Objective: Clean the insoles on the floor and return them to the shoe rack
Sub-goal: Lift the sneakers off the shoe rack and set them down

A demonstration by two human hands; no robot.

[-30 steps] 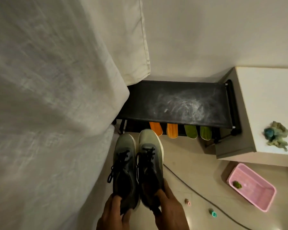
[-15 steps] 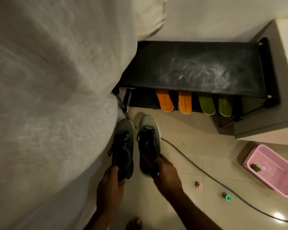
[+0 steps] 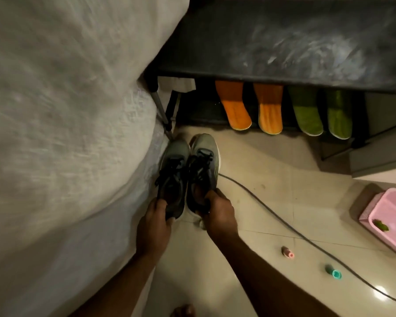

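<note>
Now each hand, left hand (image 3: 154,221) and right hand (image 3: 217,212), has its grip clamped on a shoe (image 3: 173,177), and I think they go next onto the shoe rack (image 3: 284,42) beside the insoles (image 3: 236,108).

Dim, warm light; blurred left side, floor glare bottom right.

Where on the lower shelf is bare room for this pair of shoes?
Bare shelf lies between the rack's left leg and the orange insoles. Rightward is crowded: orange, then green insoles side by side.
</note>
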